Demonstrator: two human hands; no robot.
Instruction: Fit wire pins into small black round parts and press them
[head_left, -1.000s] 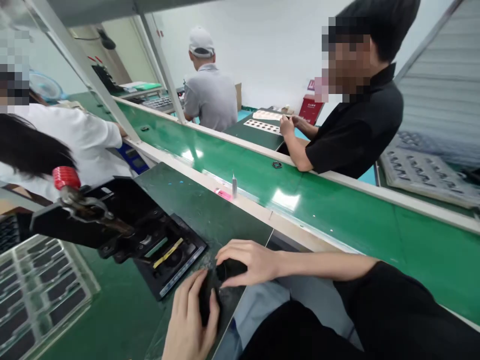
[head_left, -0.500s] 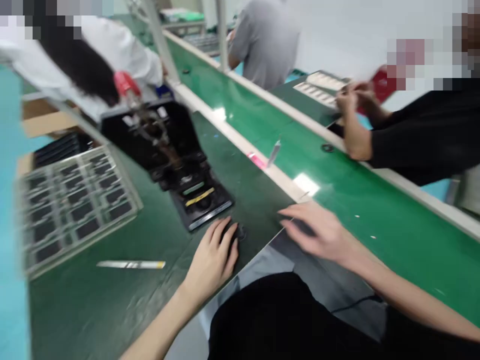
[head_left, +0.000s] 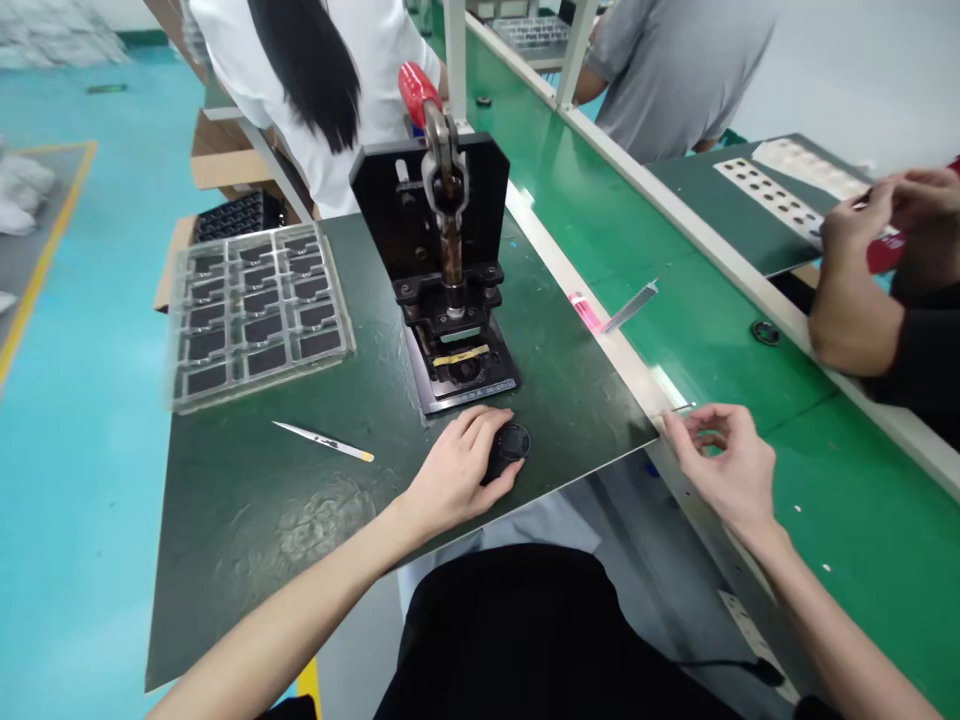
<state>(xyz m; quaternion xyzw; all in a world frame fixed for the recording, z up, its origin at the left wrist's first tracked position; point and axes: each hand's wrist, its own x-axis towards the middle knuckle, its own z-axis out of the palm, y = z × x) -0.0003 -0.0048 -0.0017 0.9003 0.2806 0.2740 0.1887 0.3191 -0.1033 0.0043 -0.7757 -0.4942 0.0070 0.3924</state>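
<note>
A black round-faced piece [head_left: 514, 441] lies just right of the centre of the frame, in its lower half, near the front edge of the dark green mat [head_left: 570, 400]. The left hand [head_left: 472, 460] reaches in from the lower left, partly closed about this piece, fingers along its far side and thumb on its near side, with part of the piece hidden under the hand. At the right of the frame, the right hand [head_left: 724, 465] has its thumb and forefinger nearly together beside a thin dark sliver [head_left: 681, 409] at the pale rail [head_left: 626, 375]; whether they have hold of it I cannot tell

Just above the left hand stands a black fixture [head_left: 450, 240] with a red-capped lever [head_left: 417, 92] and a yellow strip [head_left: 461, 355] across its base. At centre left is a clear tray [head_left: 259, 310] of dark flat parts in three columns, and below it a white pen-like stick [head_left: 324, 440] with a yellowish end. Right of the fixture, a pink item [head_left: 585, 312] and a slim grey tube [head_left: 631, 306] lie by the rail, and a black ring [head_left: 765, 332] rests on the green belt [head_left: 675, 290] beyond. At the right edge, a co-worker's hands [head_left: 862, 215] are raised near a white strip with dark dots [head_left: 769, 200]
</note>
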